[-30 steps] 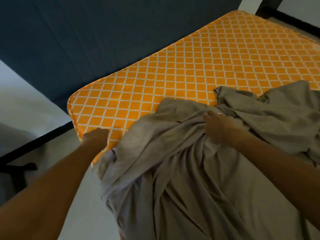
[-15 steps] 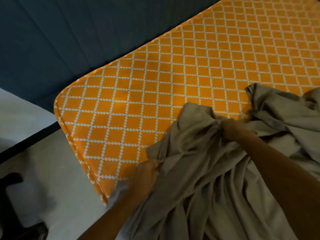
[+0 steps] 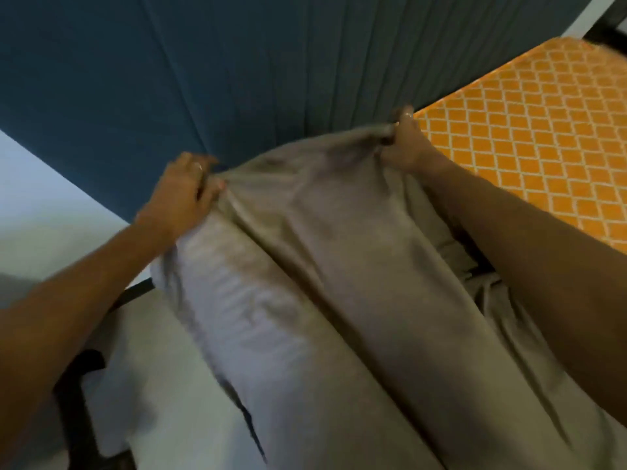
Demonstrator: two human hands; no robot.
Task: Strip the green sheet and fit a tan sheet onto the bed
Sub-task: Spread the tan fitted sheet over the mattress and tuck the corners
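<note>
**Tan sheet held up by its top edge**

My left hand has its grip pinched on the sheet at the left end of its top edge, fingers curled over a bunched fold. My right hand has its grip clenched on the same edge further right, the cloth gathered into a tight wad under the fingers. Between the two hands the edge runs slightly slack and rises toward the right one.

From that edge the sheet hangs and slopes down toward me in long folds, covering the near left part of the mattress. To the right of my right arm the mattress shows bare, orange with a white lattice. Some loose cloth lies crumpled under that arm; I think it is more of the same sheet, but the picture is blurred there.

Behind my hands hangs a dark blue curtain. The pale floor lies lower left.
</note>
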